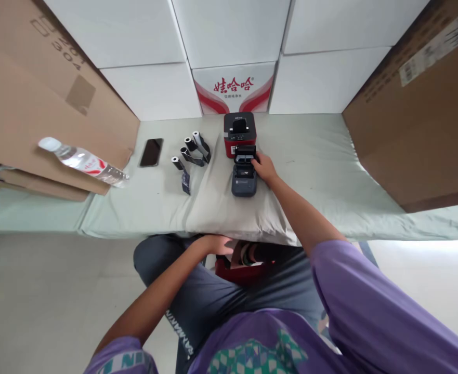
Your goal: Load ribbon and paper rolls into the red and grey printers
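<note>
Right hand (265, 167) resting loosely on open grey printer (244, 176) at twelve o'clock; left hand (218, 244) on roll (247, 254) (grip unclear) at six, seemingly not yet loaded.

Red Chinese characters reading 娃哈哈 are printed on the white carton (234, 87) standing at the middle of the table's far edge, with a line of smaller print beneath that is too small to be read. Dark stencilled digits, partly cut off, that look like 201 and 304 are seen on the brown cardboard box (53, 83) at the table's left end. A white label (435, 49) on the cardboard box at the right end and the red wrapper on the water bottle (82, 161) are too blurred to be read.
</note>
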`<state>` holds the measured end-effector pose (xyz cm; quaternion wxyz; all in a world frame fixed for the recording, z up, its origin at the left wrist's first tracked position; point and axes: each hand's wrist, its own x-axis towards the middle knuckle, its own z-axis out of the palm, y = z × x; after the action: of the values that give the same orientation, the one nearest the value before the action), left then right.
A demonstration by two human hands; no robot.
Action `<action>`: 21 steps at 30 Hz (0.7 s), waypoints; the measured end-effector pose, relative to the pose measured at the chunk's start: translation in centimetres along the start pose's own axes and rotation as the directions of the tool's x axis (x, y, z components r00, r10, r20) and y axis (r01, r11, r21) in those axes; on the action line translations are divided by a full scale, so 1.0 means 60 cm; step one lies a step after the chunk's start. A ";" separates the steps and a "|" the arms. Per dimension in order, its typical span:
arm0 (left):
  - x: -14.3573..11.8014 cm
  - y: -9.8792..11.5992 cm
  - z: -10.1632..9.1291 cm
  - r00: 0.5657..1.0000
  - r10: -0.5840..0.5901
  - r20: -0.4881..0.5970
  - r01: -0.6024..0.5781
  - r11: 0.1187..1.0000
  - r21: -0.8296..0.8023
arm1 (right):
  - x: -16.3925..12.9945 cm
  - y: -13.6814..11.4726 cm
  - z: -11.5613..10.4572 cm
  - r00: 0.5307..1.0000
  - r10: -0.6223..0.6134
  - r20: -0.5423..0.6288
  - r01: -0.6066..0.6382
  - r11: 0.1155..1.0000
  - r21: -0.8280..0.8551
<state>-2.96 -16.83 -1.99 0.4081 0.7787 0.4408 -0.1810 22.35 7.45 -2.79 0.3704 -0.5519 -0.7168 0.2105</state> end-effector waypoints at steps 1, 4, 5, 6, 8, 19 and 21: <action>0.000 0.018 -0.011 0.995 0.030 0.096 -0.026 0.999 -0.047 | 0.000 0.000 0.000 1.000 -0.002 -0.001 0.002 1.000 -0.005; -0.008 0.070 -0.053 0.949 0.250 0.190 -0.194 0.942 -0.272 | 0.000 -0.001 -0.002 1.000 -0.014 -0.002 0.013 1.000 -0.019; -0.013 0.082 -0.068 0.938 0.314 0.148 -0.248 0.905 -0.346 | 0.000 -0.001 -0.003 1.000 -0.014 0.001 0.014 1.000 -0.024; -0.019 0.090 -0.081 0.930 0.354 0.097 -0.290 0.869 -0.400 | 0.000 -0.002 -0.004 1.000 -0.012 0.007 0.012 1.000 -0.028; -0.031 0.089 -0.099 0.936 0.348 -0.061 -0.340 0.841 -0.420 | 0.000 -0.004 -0.006 1.000 -0.002 0.015 0.003 1.000 -0.029; -0.021 -0.024 -0.001 0.460 -0.018 -0.888 0.172 0.983 0.070 | -0.003 -0.018 -0.012 0.998 0.052 0.020 -0.052 0.999 0.014; -0.018 -0.022 0.007 0.465 -0.031 -0.885 0.194 0.979 0.068 | -0.003 -0.018 -0.012 0.998 0.055 0.009 -0.055 0.998 0.033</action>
<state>-4.62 -17.37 -2.19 0.0477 0.7599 0.6219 0.1831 22.21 6.89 -1.61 0.3705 -0.5645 -0.6992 0.2347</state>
